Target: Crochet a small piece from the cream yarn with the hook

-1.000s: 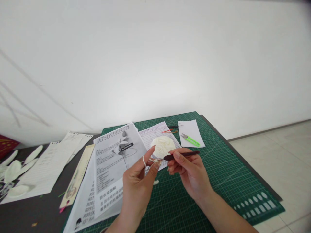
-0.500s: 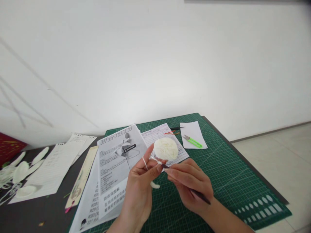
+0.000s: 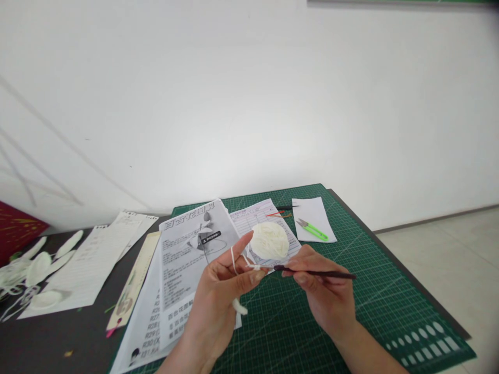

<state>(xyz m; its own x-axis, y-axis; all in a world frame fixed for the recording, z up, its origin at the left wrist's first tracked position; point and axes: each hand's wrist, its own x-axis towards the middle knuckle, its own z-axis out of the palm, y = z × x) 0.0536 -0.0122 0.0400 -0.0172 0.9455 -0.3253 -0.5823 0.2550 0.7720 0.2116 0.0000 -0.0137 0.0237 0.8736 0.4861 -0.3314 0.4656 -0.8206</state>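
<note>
My left hand (image 3: 224, 283) pinches a small piece of white crochet work (image 3: 255, 267), with a strand of white yarn looped over the raised index finger. A short white crocheted end (image 3: 239, 307) hangs below that hand. In my right hand (image 3: 325, 291) is a dark-handled crochet hook (image 3: 331, 274), held almost level, its thin tip pointing left into the work between thumb and finger. Just behind both hands a ball of white yarn (image 3: 270, 240) rests on a lined sheet (image 3: 249, 213). Fine stitches at the tip are too small to make out.
Green thread snips (image 3: 313, 230) lie on white paper (image 3: 325, 218) at the right. Printed pattern sheets (image 3: 183, 291) cover the left of the green cutting mat (image 3: 374, 291). Further left are a ruler (image 3: 134, 280), handwritten pages (image 3: 83, 272) and white crocheted pieces (image 3: 41, 267). A wall stands behind.
My right hand has turned the crochet hook from slanting down to nearly level and shifted slightly right. The short white end has swung left under my left hand. The view has shifted slightly.
</note>
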